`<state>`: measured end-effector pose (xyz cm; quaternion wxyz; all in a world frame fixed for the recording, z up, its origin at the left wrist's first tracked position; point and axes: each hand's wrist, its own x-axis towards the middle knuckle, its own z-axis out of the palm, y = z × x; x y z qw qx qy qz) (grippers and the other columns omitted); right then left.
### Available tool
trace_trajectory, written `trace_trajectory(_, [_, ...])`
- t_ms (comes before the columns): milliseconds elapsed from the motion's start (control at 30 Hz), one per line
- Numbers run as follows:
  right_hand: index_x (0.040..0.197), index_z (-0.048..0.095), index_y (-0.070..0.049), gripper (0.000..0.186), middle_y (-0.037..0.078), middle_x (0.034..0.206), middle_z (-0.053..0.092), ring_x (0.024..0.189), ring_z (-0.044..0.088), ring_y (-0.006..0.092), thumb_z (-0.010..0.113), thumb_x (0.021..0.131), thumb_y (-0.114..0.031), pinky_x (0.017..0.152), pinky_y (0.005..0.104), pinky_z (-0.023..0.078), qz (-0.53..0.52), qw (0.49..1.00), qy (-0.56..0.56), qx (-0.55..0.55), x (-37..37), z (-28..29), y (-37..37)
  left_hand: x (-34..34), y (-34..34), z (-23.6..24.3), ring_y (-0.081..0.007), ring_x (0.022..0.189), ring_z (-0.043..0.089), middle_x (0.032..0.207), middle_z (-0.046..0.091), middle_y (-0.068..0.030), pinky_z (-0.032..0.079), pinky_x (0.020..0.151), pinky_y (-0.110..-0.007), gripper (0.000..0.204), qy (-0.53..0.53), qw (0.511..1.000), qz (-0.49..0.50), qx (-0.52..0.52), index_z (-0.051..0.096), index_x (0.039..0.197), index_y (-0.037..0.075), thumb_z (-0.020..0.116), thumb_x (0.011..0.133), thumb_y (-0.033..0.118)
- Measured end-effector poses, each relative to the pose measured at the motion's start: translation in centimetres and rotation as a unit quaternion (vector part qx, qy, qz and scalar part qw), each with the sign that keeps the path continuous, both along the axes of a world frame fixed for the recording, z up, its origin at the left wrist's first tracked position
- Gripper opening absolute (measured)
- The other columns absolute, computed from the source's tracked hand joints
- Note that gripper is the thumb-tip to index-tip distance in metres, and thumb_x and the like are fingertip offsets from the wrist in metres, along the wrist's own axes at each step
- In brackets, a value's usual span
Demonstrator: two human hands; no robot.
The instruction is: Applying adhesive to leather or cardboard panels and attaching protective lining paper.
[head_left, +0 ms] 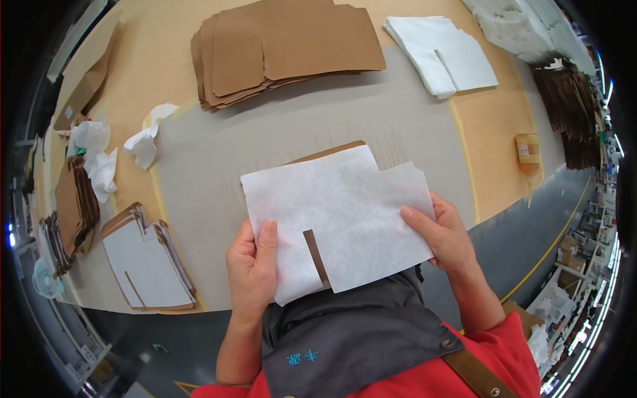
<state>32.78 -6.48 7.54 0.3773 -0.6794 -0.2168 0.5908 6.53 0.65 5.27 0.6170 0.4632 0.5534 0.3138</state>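
The white, fibrous, die-cut liner sheet (345, 212), stepped along its top edge and slit by a narrow notch from its bottom edge, is held flat and slightly tilted just above the near edge of the grey table mat (279, 139). It lies face-on over a flat brown cardboard blank (332, 151) of matching outline. The cardboard shows only as a thin strip along the sheet's top-left edge and through the notch.
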Motion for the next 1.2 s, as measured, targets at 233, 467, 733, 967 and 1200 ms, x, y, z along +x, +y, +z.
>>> trace_trajectory(233, [0.123,0.061,0.001,0.032,0.0,0.08,0.064,0.048,0.048,0.0017,0.06,0.099,-0.021,0.038,0.0203,0.034,-0.007,1.0,0.003,-0.002,0.1,-0.9,0.0,0.2,0.2,-0.4,-0.0033,0.082,0.054,0.093,0.066,0.0009,0.046,0.072,-0.022,0.027,0.003,1.0,0.002,0.001,0.065,0.115,-0.004,0.054,0.106,0.02])
trace_trajectory(467, [0.123,0.06,0.001,0.033,0.001,0.08,0.064,0.047,0.048,0.0017,0.06,0.1,-0.022,0.037,0.0201,0.034,0.007,1.0,-0.001,-0.009,0.2,-0.6,0.2,0.0,0.1,-1.2,-0.0029,0.082,0.056,0.098,0.068,-0.0008,0.047,0.072,-0.021,0.03,0.005,1.0,-0.012,-0.001,0.064,0.12,-0.003,0.053,0.107,0.022])
trace_trajectory(733, [0.125,0.06,0.001,0.034,0.001,0.08,0.064,0.047,0.048,0.0019,0.06,0.099,-0.022,0.036,0.0199,0.035,0.008,1.0,0.0,-0.015,0.2,-1.0,0.0,0.0,0.1,-1.4,-0.0036,0.082,0.057,0.099,0.069,-0.0017,0.048,0.073,-0.021,0.03,0.009,1.0,-0.01,-0.006,0.064,0.121,-0.003,0.053,0.106,0.021])
trace_trajectory(967, [0.127,0.059,0.001,0.035,0.001,0.081,0.064,0.047,0.048,0.0015,0.06,0.099,-0.02,0.036,0.02,0.034,-0.008,1.0,0.015,-0.011,-0.1,-1.2,0.2,-0.2,0.1,-1.3,-0.0041,0.084,0.058,0.1,0.069,-0.0023,0.048,0.075,-0.021,0.029,0.022,0.999,-0.017,-0.019,0.063,0.122,-0.003,0.055,0.105,0.019])
trace_trajectory(1200, [0.128,0.059,0.0,0.035,0.0,0.083,0.064,0.047,0.047,0.0012,0.061,0.098,-0.018,0.036,0.0202,0.033,-0.027,0.999,0.031,-0.006,-0.2,-1.3,0.1,0.3,0.0,-1.3,-0.0049,0.068,0.05,0.088,0.066,-0.0015,0.046,0.064,-0.023,0.049,0.097,0.994,0.005,0.049,0.054,0.142,0.006,0.068,0.095,0.008])
